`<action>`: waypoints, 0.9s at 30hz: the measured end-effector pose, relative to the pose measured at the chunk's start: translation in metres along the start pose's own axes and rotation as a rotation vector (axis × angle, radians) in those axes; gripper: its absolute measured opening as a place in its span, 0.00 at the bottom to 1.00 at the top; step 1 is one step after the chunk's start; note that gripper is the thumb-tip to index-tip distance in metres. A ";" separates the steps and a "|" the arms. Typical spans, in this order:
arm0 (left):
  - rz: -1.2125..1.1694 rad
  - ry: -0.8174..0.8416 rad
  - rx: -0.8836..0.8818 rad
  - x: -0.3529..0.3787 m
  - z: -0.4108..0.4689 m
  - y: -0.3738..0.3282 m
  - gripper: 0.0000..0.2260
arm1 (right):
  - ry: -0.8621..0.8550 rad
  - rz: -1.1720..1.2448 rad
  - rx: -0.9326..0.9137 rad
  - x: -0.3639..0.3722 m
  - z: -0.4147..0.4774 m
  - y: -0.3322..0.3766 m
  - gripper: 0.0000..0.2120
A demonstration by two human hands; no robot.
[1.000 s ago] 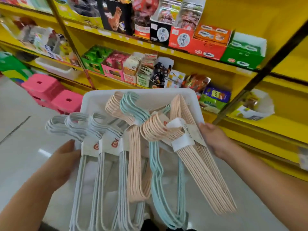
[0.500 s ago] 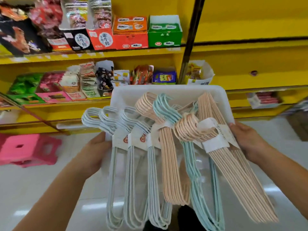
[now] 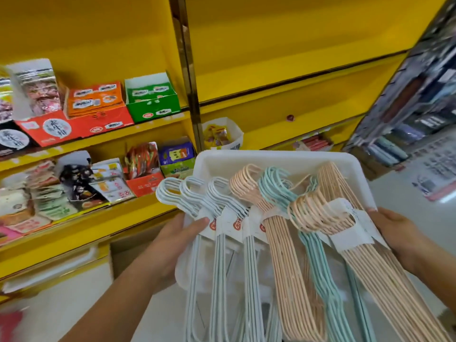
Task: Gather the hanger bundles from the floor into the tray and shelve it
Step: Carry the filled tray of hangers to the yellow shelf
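Observation:
I hold a white plastic tray in front of me with both hands, above the floor. Several hanger bundles lie in it, hooks pointing away from me and long ends sticking out over the near rim: pale grey-white bundles on the left, a peach bundle and a mint bundle in the middle, another peach bundle with a white paper band on the right. My left hand grips the tray's left rim, thumb over the edge. My right hand grips the right rim.
Yellow store shelves face me. The left bays hold snack boxes and packets. The right bay's shelves look mostly bare, with a white tub of packets at its left end. Another aisle of goods stands at the right.
The view has swung right along the shelving, bringing the mostly bare yellow bay in front of the tray. The pink stools have dropped out of view. Both hands keep their grip.

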State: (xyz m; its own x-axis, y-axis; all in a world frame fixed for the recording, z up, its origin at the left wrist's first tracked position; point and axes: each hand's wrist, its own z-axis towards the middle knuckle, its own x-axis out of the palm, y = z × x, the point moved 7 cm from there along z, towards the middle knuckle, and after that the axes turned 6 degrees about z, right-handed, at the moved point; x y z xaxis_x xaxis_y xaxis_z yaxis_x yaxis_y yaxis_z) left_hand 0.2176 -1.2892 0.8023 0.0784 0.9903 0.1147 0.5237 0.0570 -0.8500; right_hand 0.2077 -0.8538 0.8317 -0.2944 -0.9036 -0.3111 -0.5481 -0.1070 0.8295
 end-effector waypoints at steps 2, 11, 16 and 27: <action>0.042 -0.001 0.005 0.011 0.012 -0.001 0.21 | -0.016 0.003 0.012 -0.012 0.001 0.000 0.10; 0.186 -0.037 0.012 0.062 0.057 -0.016 0.37 | -0.050 0.049 0.068 -0.062 0.034 -0.020 0.13; 0.183 -0.058 -0.012 0.111 0.097 -0.032 0.21 | -0.053 0.083 0.089 -0.105 0.068 -0.020 0.15; 0.167 0.044 0.095 0.230 0.168 -0.123 0.17 | -0.142 0.157 0.130 -0.191 0.159 0.028 0.16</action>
State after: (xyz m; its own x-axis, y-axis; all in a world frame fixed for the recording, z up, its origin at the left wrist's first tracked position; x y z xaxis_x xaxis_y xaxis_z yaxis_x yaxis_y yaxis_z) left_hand 0.0283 -1.0473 0.8469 0.1955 0.9806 -0.0112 0.4178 -0.0936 -0.9037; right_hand 0.1243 -0.6182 0.8402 -0.4854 -0.8369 -0.2530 -0.5804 0.0921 0.8091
